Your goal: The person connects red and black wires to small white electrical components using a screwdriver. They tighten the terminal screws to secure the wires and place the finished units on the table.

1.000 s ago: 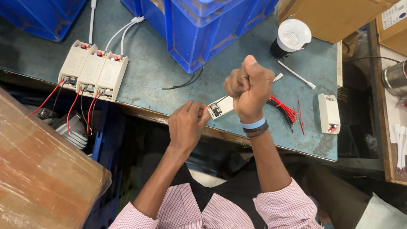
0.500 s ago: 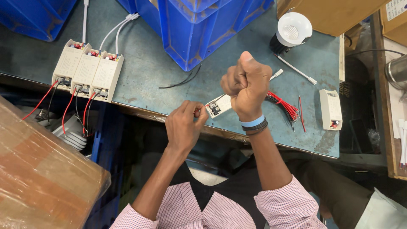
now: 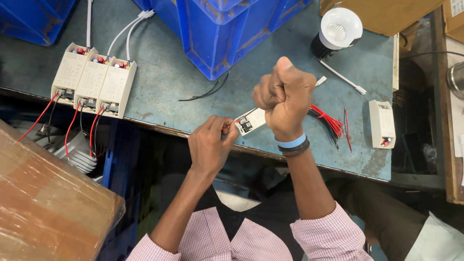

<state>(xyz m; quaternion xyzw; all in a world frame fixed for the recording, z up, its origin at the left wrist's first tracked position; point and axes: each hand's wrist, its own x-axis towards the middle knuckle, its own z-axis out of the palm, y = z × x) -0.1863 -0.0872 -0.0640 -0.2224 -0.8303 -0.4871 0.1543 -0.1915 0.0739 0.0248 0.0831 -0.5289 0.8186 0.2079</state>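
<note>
Compared with one second earlier, both hands have held their positions over the near edge of the workbench (image 3: pixel 159 77). The right hand (image 3: pixel 285 96) remains clenched in a fist, apparently around a tool that is hidden inside it. The small white driver box (image 3: pixel 251 121) sits just below that fist, its terminal end facing the left hand (image 3: pixel 210 145). The left hand pinches a red wire at that terminal. The contact point is too small to make out. Loose red wires (image 3: pixel 328 121) lie just right of the fist.
</note>
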